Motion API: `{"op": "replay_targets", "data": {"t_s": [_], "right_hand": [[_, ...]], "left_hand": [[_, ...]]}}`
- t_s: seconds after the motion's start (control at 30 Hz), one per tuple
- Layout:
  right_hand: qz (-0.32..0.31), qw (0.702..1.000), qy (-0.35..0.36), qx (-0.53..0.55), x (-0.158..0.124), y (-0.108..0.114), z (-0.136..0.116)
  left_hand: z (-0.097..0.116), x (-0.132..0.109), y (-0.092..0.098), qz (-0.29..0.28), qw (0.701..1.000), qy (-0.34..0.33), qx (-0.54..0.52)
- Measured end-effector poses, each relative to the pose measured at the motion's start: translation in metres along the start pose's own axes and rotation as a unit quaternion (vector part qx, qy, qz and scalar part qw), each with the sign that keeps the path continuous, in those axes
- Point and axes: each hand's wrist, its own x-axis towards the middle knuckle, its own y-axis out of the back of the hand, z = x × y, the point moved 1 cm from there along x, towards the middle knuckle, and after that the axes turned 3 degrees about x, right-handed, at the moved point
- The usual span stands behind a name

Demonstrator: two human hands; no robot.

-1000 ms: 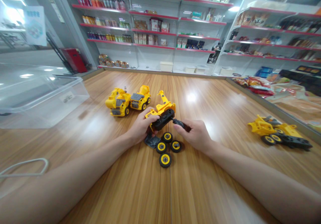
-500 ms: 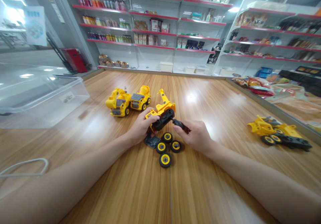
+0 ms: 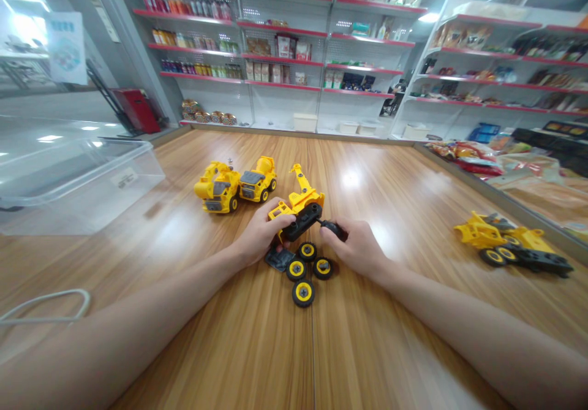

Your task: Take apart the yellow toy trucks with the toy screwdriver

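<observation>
My left hand [image 3: 263, 231] grips a yellow toy crane truck [image 3: 303, 200] by its cab end, tilted so the black chassis [image 3: 301, 221] faces me. In my right hand [image 3: 358, 246] is a black-handled screwdriver [image 3: 332, 228], its shaft pointing left and its tip at the chassis's right end. Whether the tip sits in a screw is too small to tell. Below the truck lie several loose wheels [image 3: 304, 293] with black tyres and yellow hubs. A dark grey plastic piece [image 3: 279, 259] rests on the table just under my left fingers.
A toy excavator truck [image 3: 217, 188] and a toy cement mixer truck [image 3: 258, 180] stand behind my left hand. Partly dismantled toy vehicle parts [image 3: 512, 244] lie far right. A clear plastic bin [image 3: 82, 183] and a white cable loop [image 3: 68, 306] are at left. Stocked shelves [image 3: 285, 60] stand beyond.
The truck and both hands have shifted very slightly right in the picture. My right hand has turned a little around the screwdriver handle. The loose wheels stay in place on the table.
</observation>
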Motion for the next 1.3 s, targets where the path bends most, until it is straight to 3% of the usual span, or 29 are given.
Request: {"op": "replay_targets", "data": {"t_s": [0.27,0.73,1.0,1.3], "right_hand": [[-0.066,0.995,-0.014,0.072,0.0024,-0.0003,0.0035],[0.0,0.999,0.038,-0.007,0.0016,-0.0003,0.0018],[-0.045,0.999,0.012,0.013,0.0001,-0.0007,-0.0014],[0.004,0.998,0.059,0.008,0.0008,0.0006,-0.0045]], "left_hand": [[0.0003,-0.0019,-0.0009,-0.003,0.999,-0.006,0.049],[0.0019,-0.0028,-0.0022,-0.02,0.997,-0.008,0.078],[0.0016,-0.0028,-0.0013,-0.024,0.995,-0.009,0.101],[0.0017,-0.0025,-0.0022,-0.025,0.994,-0.01,0.11]]}}
